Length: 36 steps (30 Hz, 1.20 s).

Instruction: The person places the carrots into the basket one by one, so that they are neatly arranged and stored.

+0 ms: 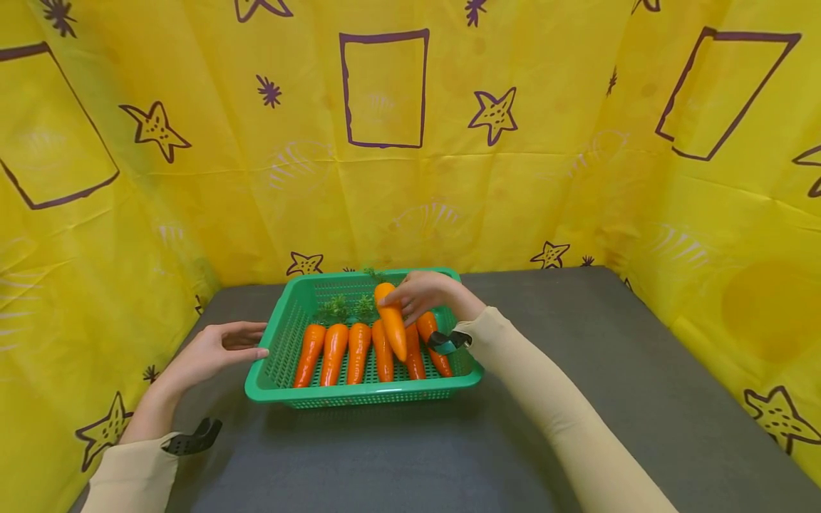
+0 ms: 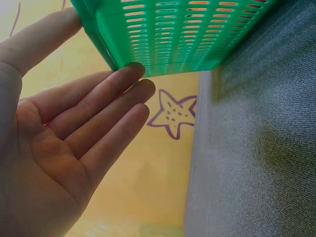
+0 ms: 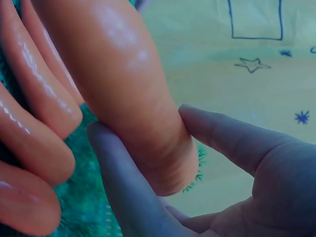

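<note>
My right hand point(image 1: 425, 291) pinches an orange carrot point(image 1: 393, 324) near its thick leafy end, holding it tilted above the basket, tip toward me. In the right wrist view, thumb and fingers press on opposite sides of this carrot point(image 3: 128, 89). Below it, several more carrots point(image 1: 334, 354) lie side by side in a green plastic basket point(image 1: 359, 394), their green tops point(image 1: 335, 308) toward the back. At the basket's left rim, my left hand point(image 1: 221, 349) rests with fingers extended. The left wrist view has its thumb and fingertips at the basket wall point(image 2: 111, 34).
A dark grey table point(image 1: 564, 342) bears the basket. Yellow cloth point(image 1: 385, 199) with drawn stars and rectangles encloses the table at the back and both sides. Black straps point(image 1: 192, 438) circle both wrists.
</note>
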Each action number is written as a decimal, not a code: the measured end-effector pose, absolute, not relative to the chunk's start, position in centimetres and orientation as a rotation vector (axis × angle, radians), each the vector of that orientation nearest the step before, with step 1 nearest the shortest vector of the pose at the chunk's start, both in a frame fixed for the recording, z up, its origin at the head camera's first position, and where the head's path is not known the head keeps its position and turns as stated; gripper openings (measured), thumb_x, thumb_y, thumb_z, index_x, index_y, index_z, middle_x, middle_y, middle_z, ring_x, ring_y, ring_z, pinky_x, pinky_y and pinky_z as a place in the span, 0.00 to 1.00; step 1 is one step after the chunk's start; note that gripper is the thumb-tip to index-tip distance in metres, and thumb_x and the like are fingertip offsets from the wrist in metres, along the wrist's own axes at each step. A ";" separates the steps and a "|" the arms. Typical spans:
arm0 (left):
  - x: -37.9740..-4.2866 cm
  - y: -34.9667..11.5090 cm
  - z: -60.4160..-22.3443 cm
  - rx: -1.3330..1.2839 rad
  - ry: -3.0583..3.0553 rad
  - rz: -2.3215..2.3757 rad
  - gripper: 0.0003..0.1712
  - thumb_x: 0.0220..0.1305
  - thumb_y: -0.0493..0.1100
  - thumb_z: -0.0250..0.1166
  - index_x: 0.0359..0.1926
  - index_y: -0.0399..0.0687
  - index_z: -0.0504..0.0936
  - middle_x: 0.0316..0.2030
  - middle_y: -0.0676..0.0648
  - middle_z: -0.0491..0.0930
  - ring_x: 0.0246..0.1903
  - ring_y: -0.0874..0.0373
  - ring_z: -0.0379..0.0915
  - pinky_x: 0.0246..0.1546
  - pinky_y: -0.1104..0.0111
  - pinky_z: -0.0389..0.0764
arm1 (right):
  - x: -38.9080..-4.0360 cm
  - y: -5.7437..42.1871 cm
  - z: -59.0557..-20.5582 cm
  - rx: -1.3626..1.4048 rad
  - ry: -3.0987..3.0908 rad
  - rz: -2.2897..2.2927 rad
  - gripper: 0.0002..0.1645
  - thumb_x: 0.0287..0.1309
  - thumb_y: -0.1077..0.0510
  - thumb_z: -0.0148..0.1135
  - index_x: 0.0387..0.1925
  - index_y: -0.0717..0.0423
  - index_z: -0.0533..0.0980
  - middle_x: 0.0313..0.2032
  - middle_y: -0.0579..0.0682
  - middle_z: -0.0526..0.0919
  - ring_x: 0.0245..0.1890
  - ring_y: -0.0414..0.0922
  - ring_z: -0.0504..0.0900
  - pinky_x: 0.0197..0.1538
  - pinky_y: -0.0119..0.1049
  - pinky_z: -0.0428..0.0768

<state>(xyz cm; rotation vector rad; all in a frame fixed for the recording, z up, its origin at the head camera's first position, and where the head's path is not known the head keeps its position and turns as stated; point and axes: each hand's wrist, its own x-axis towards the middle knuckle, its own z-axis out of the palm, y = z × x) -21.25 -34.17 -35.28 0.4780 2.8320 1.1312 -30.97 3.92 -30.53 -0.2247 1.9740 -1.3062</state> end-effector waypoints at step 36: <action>-21.1 -34.1 -35.2 0.479 2.843 1.124 0.32 0.58 0.53 0.68 0.61 0.45 0.74 0.51 0.43 0.81 0.44 0.69 0.79 0.40 0.73 0.79 | -31.1 0.7 -34.2 -0.135 1.911 -1.230 0.39 0.60 0.61 0.62 0.67 0.69 0.56 0.46 0.71 0.80 0.46 0.60 0.82 0.46 0.44 0.82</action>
